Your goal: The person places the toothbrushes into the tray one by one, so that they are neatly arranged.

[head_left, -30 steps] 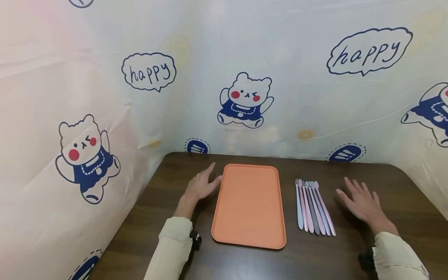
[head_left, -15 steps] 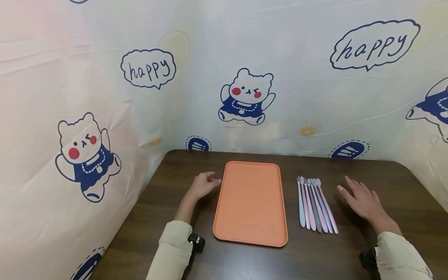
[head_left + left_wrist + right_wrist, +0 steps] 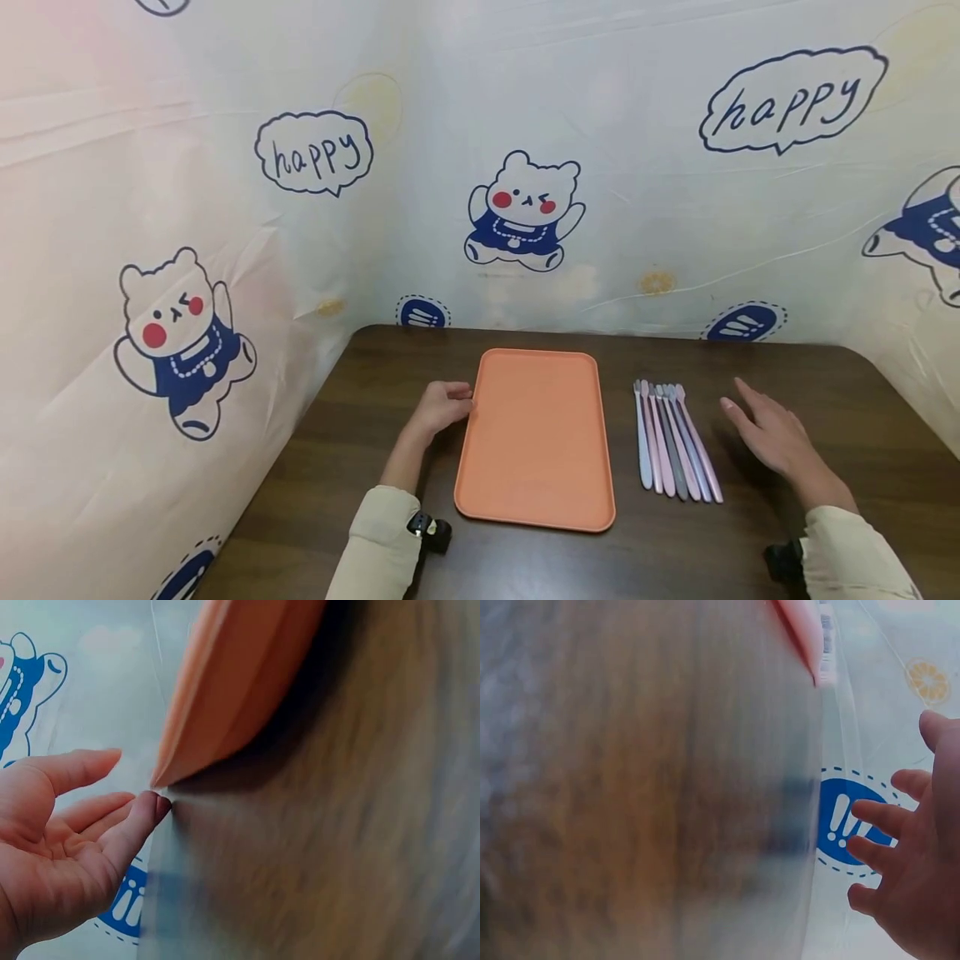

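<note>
An orange rectangular tray (image 3: pixel 536 442) lies flat on the dark wooden table. My left hand (image 3: pixel 442 408) is at its left side, fingertips right at the rim. In the left wrist view, the thumb of this left hand (image 3: pixel 67 832) stands apart from the fingers, which reach toward a corner of the tray (image 3: pixel 240 682). To the right of the tray several slim pastel sticks (image 3: pixel 675 446) with small narrow heads lie side by side, in blue, pink and grey. My right hand (image 3: pixel 776 433) is spread palm down to their right, apart from them and holding nothing; its fingers (image 3: pixel 881 817) are relaxed.
The dark table (image 3: pixel 517 567) has rounded far corners. Behind it hangs a pale curtain (image 3: pixel 637 167) printed with bears and "happy" bubbles, which also runs down the left side. A black wrist device (image 3: pixel 431 531) sits on the left forearm, another device (image 3: pixel 783 560) on the right.
My left hand has drawn back slightly toward me along the tray's left side, its fingers bending in to the rim. The tray, the sticks and my right hand stay nearly where they were.
</note>
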